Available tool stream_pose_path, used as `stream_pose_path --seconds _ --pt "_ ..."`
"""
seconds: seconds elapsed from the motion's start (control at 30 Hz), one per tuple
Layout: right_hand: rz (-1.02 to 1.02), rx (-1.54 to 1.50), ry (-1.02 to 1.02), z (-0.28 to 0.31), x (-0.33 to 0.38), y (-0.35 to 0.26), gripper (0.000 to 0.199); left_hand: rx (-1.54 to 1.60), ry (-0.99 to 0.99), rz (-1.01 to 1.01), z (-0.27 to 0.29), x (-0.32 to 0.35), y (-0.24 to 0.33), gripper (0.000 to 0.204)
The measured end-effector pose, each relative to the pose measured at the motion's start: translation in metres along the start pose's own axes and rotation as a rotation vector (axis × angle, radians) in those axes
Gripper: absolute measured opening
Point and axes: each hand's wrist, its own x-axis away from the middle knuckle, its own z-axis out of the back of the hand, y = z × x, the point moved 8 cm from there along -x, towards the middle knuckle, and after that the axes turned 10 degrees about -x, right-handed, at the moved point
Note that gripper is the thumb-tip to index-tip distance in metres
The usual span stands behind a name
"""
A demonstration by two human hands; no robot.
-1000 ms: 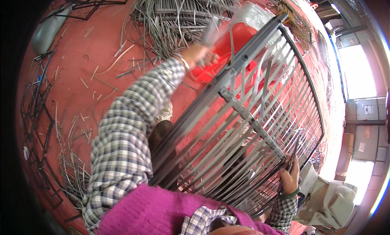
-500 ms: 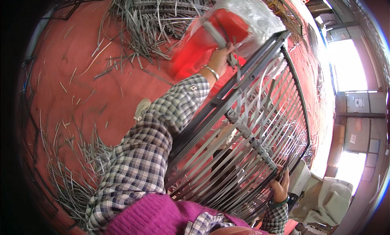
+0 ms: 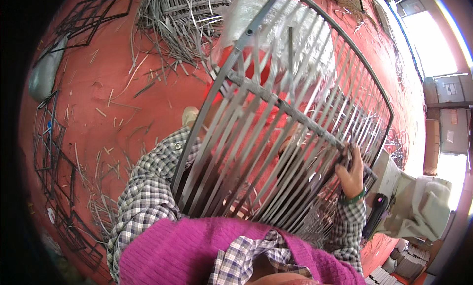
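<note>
A dark metal frame [image 3: 363, 49] strung with grey flat strips [image 3: 268, 152] stands tilted in front of me. A dark, wrapped crossbar [image 3: 295, 112] runs through the strips. My right hand [image 3: 353, 179] is closed round the crossbar's right end, thumb toward me. My left hand [image 3: 213, 118] reaches behind the frame's left side. Strips and the frame bar hide most of it, so its fingers and anything in them cannot be made out.
Grey strips lie heaped [image 3: 177, 26] on the red floor [image 3: 118, 107]. Clear plastic wrapping [image 3: 300, 43] with something red stands behind the frame. Black metal frames [image 3: 54, 152] lie at the left. A pale covered seat [image 3: 419, 206] with a black object [image 3: 377, 213] is at my right.
The frame has swung up and round, its strips now facing me more. My left hand, in plain view earlier with a grey tool, has moved down behind it. My right hand still grips.
</note>
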Motion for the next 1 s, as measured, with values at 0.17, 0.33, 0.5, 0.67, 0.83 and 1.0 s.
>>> stream_pose_path --seconds 0.17,0.33,0.5,0.67,0.83,1.0 --pt "0.104 0.034 -0.034 -0.04 -0.021 -0.02 0.039 -0.007 0.382 -0.161 0.09 0.094 0.051 0.022" --pt "0.009 -0.14 -0.132 -0.049 -0.032 -0.007 0.04 -0.215 0.734 -0.384 0.124 0.168 0.143 0.027" --pt "0.037 -0.143 -0.227 -0.041 -0.032 -0.013 0.048 -0.655 0.234 -0.478 -0.023 0.116 0.197 0.037" --pt "0.337 0.185 -0.044 -0.033 -0.023 -0.061 0.053 -1.266 0.206 -0.119 -0.095 0.027 0.175 0.041" --pt "0.569 0.611 -0.002 -0.065 -0.028 -0.089 0.055 -0.827 0.148 -0.367 -0.1 0.024 0.174 0.026" --pt "0.661 0.67 -0.073 -0.099 -0.047 -0.095 0.055 -0.748 0.122 -0.355 -0.095 0.049 0.16 0.024"
